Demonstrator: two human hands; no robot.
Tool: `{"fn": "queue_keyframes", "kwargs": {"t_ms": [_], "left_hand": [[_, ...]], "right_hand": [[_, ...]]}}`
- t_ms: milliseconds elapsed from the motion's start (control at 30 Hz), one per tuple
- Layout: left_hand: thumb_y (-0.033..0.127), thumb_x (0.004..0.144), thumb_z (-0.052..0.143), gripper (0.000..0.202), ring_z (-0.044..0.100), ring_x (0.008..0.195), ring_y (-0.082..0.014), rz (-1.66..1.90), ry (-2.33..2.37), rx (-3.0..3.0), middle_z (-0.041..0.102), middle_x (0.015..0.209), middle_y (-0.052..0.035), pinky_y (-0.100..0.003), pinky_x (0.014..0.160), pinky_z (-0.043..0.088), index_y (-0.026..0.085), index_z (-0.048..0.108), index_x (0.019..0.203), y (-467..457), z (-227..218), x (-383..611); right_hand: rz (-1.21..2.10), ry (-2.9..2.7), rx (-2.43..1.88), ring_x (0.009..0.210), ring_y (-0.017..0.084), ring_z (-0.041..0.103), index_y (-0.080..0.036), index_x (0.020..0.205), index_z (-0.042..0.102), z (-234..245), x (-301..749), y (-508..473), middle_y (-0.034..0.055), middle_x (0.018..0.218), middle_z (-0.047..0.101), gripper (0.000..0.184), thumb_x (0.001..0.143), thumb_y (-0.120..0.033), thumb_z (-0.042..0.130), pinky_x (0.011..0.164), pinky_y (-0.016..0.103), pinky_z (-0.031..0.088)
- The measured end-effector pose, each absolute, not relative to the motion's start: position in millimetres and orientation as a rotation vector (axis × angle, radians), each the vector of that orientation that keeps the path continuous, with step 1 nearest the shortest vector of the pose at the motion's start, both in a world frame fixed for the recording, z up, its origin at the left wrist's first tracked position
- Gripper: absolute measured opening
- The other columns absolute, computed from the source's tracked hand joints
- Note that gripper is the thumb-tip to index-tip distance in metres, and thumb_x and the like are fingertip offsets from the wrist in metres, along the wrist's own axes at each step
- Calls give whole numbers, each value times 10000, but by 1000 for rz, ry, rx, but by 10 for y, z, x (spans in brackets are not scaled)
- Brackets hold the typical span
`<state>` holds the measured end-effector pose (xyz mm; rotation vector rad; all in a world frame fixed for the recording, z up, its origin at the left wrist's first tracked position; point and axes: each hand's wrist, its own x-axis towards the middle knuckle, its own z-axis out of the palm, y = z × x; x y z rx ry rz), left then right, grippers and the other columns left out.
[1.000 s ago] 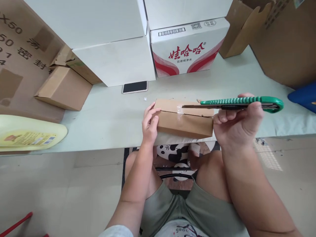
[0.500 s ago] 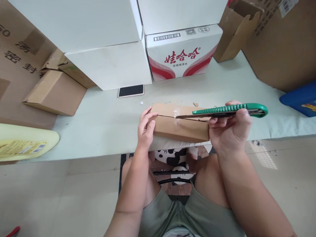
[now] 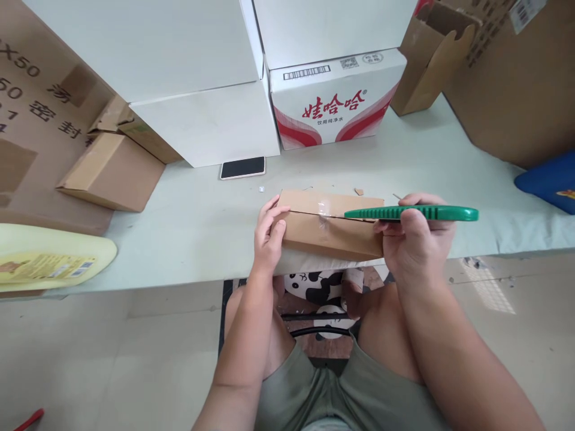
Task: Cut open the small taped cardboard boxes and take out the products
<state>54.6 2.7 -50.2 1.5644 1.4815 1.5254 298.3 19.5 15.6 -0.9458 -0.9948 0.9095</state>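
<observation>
A small brown cardboard box (image 3: 332, 236) lies at the table's front edge, with a seam along its top and clear tape (image 3: 323, 209) across the middle. My left hand (image 3: 270, 230) grips the box's left end, thumb on the near flap and fingers over the far one. In my right hand (image 3: 417, 236) is a green utility knife (image 3: 408, 213), held nearly level above the box's right half. Its front end lies over the seam just right of the tape; the blade is hardly visible. The right fingertips are close to the box's right end.
Behind the box lie a phone (image 3: 243, 167) and cardboard scraps (image 3: 359, 191). White cartons (image 3: 211, 123) and a red-and-white carton (image 3: 336, 111) stand at the back. Brown boxes (image 3: 112, 170) and a yellow bottle (image 3: 54, 257) are on the left, a blue container (image 3: 548, 182) on the right.
The knife has rolled in my right hand, so its green back now faces up and the blade is mostly hidden. My left hand keeps its hold on the box. The view has shifted slightly.
</observation>
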Motion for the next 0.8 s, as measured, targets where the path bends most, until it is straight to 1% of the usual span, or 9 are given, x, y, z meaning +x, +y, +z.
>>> {"fn": "queue_keyframes", "kwargs": {"t_ms": [100, 267, 433, 567, 633, 800], "left_hand": [[652, 973, 601, 446, 575, 1456, -331, 1528, 1477, 1559, 635, 1517, -112, -563, 1207, 476, 287, 776, 1161, 27, -493, 543], [673, 967, 589, 467, 558, 1470, -340, 1516, 1479, 1540, 634, 1514, -107, -564, 1218, 465, 287, 778, 1152, 34, -496, 546], [690, 956, 585, 484, 541, 1476, -351, 1534, 1478, 1523, 627, 1510, -102, -574, 1234, 438, 287, 787, 1135, 45, -516, 542], [698, 940, 604, 486, 533, 1478, -349, 1530, 1485, 1497, 605, 1530, -94, -562, 1229, 437, 308, 785, 1167, 47, -539, 519], [688, 940, 611, 480, 524, 1484, -345, 1535, 1473, 1492, 598, 1531, -93, -549, 1223, 444, 314, 771, 1195, 48, -557, 510], [640, 947, 624, 446, 519, 1482, -342, 1560, 1424, 1457, 575, 1540, -93, -522, 1199, 465, 314, 733, 1230, 57, -618, 504]], "right_hand": [[859, -1034, -997, 460, 116, 550, -277, 845, 663, 170, 2974, 102, -60, 612, 532, 338, 787, -557, 843, 413, 266, 415], [777, -1057, -1045, 455, 105, 511, -260, 839, 713, 146, 2971, 44, -63, 572, 529, 309, 812, -544, 830, 420, 260, 380], [825, -1033, -1021, 483, 83, 503, -236, 828, 738, 108, 2920, 88, -46, 626, 598, 257, 791, -460, 859, 447, 245, 389], [829, -921, -1028, 423, 68, 431, -227, 783, 714, 107, 2894, 125, -74, 554, 510, 201, 781, -395, 825, 398, 228, 326], [819, -857, -1024, 404, 60, 395, -226, 746, 688, 110, 2892, 142, -75, 553, 496, 178, 773, -366, 795, 373, 226, 292], [839, -745, -1006, 388, 53, 373, -226, 701, 659, 121, 2890, 167, -75, 550, 462, 120, 734, -297, 750, 354, 221, 275]]}}
